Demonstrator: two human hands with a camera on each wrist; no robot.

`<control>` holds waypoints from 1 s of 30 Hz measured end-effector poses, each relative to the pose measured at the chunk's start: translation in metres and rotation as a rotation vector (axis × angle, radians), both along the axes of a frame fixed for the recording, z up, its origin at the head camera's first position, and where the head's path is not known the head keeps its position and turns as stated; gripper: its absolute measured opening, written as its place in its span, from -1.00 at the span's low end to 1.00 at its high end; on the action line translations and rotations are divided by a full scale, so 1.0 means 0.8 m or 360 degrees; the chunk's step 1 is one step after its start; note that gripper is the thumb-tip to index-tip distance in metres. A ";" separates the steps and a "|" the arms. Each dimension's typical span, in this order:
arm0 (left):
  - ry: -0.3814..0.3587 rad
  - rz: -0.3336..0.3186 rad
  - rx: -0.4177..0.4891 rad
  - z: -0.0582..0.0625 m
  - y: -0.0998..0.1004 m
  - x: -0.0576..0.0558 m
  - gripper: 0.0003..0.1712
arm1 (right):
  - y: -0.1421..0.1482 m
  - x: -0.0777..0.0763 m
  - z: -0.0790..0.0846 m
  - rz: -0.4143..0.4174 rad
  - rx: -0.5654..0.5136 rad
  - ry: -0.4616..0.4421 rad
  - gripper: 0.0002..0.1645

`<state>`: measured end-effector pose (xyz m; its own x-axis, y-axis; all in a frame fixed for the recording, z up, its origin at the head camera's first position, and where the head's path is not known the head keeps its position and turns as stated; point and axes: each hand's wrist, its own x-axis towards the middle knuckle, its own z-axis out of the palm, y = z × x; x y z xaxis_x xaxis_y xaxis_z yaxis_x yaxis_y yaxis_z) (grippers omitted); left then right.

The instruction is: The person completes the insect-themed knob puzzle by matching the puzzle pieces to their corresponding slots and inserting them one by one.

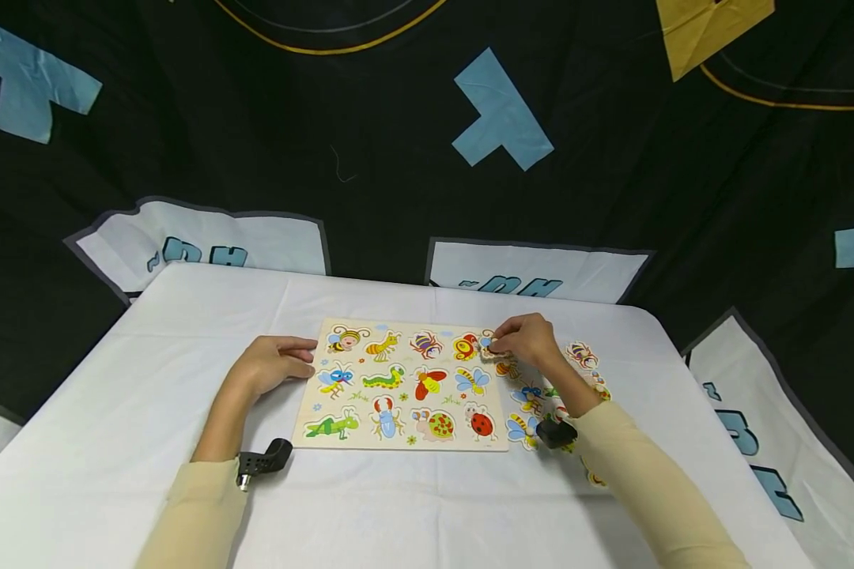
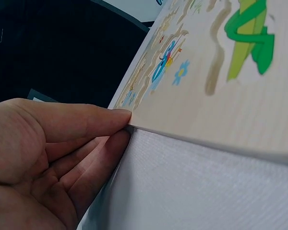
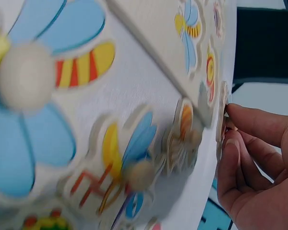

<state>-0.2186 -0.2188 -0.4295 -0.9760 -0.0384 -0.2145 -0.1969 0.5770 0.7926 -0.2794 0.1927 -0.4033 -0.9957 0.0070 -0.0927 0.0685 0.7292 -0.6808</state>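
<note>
A wooden insect puzzle board (image 1: 406, 395) lies flat on the white table. At its left edge, my left hand (image 1: 273, 365) pinches the rim between thumb and finger; the left wrist view shows this board (image 2: 182, 110) edge and the left hand (image 2: 62, 148) close up. Over the upper right corner, my right hand (image 1: 530, 338) holds a puzzle piece (image 1: 487, 344) by its knob. The right wrist view shows the right hand (image 3: 259, 158) and that piece (image 3: 222, 120) nearly edge-on, its picture mostly hidden. A dragonfly-like piece (image 1: 519, 431) lies right of the board.
Several more knobbed insect pieces, among them a spider (image 1: 581, 355) and a mosquito piece (image 1: 529, 397), are spread right of the board, partly under the right forearm. Behind the white-covered table (image 1: 370, 506) hangs a black cloth (image 1: 256, 142).
</note>
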 end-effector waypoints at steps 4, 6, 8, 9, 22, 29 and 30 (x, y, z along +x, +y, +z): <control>0.0021 -0.0011 -0.0008 0.001 0.001 0.001 -0.36 | -0.015 -0.001 0.002 0.0040 -0.0031 0.0018 -0.83; 0.0029 -0.0014 -0.0014 0.002 0.001 0.001 -0.36 | -0.023 -0.003 0.002 0.0051 -0.0042 0.0037 -0.84; 0.0024 -0.0005 -0.0014 0.002 0.001 0.001 -0.36 | -0.031 -0.004 0.002 0.0066 -0.0056 0.0048 -0.85; 0.0020 -0.0002 -0.0011 0.002 0.001 0.001 -0.36 | -0.035 -0.004 0.002 0.0072 -0.0059 0.0054 -0.85; -0.0006 0.0021 0.0010 -0.003 0.000 0.003 -0.35 | -0.098 -0.007 -0.002 0.0140 -0.0145 0.0108 -0.88; 0.0003 0.0016 0.0024 -0.002 0.000 0.002 -0.35 | -0.129 -0.006 -0.003 0.0206 -0.0176 0.0179 -0.89; 0.0005 0.0016 0.0020 -0.002 0.000 0.002 -0.35 | -0.133 -0.005 -0.003 0.0224 -0.0187 0.0192 -0.89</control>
<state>-0.2173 -0.2190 -0.4312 -0.9762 -0.0455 -0.2121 -0.2003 0.5649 0.8005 -0.2837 0.0859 -0.4056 -0.9900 -0.1367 0.0351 -0.1154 0.6409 -0.7589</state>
